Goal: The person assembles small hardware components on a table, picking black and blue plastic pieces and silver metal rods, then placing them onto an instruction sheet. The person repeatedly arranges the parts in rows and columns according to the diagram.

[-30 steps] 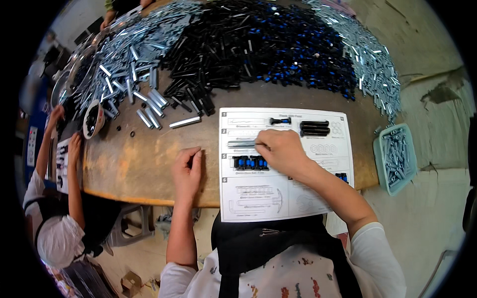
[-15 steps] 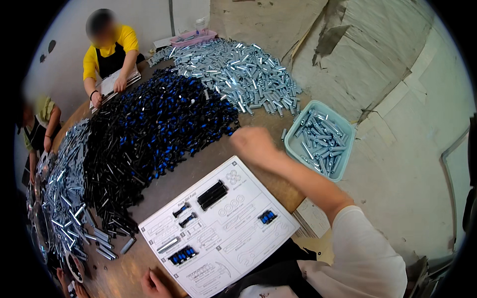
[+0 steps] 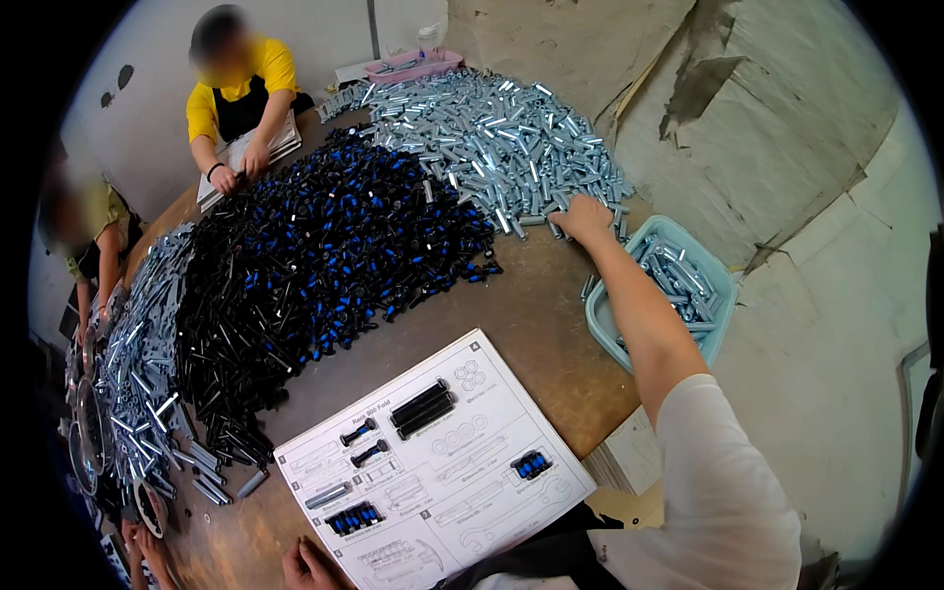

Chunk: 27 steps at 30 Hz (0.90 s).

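Observation:
My right hand [image 3: 584, 218] reaches out to the near right edge of a heap of silver metal sleeves [image 3: 492, 133]. Its fingers are curled down among the sleeves, and what they hold, if anything, is hidden. Low in the view, my left hand [image 3: 310, 567] rests by the lower left edge of a white printed card [image 3: 433, 482], fingers loosely apart and holding nothing visible. On that card lie long black rods [image 3: 423, 409], two single black bolts with blue bands [image 3: 370, 452], a silver rod [image 3: 327, 496] and two groups of blue-banded bolts [image 3: 354, 518].
Black bolts with blue bands [image 3: 364, 236] form a large heap at centre, beside black bolts [image 3: 231, 324] and grey metal pieces [image 3: 147, 344]. A pale green tub [image 3: 726, 305] of sleeves stands under my right forearm. A person in yellow [image 3: 246, 108] works across the round table [image 3: 433, 315].
My right hand has moved farther out and to the right, from bare table by the blue-banded bolts to the silver sleeves. The view has shifted slightly; my left hand stays by the card.

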Tool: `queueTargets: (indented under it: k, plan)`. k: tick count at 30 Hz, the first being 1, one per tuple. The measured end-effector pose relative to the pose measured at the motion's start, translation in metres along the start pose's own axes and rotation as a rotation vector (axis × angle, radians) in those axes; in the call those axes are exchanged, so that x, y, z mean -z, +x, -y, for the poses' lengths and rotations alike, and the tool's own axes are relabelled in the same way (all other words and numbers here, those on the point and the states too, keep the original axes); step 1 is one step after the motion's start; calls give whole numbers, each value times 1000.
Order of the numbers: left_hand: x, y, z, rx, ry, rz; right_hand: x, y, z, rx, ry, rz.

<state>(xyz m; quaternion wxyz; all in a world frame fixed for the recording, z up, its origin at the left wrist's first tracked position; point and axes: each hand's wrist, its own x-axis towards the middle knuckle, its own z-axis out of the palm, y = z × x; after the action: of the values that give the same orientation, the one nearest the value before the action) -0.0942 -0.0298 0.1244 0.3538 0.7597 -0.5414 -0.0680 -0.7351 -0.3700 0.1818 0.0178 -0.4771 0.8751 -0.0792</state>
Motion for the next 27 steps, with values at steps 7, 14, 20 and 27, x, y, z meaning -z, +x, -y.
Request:
queueTargets:
  k: [7, 14, 20, 27]
  plan:
    - [-17, -8, 67, 110, -338, 31, 2, -3, 35, 36, -211, 262]
    - [-13, -4, 32, 4, -171, 18, -38, -26, 21, 176, -206, 28]
    - [-6, 1, 6, 56, -149, 27, -35, -24, -3, 213, -14, -105]
    - [-6, 2, 25, 303, -586, -39, 30, -230, 97, 539, 937, 478]
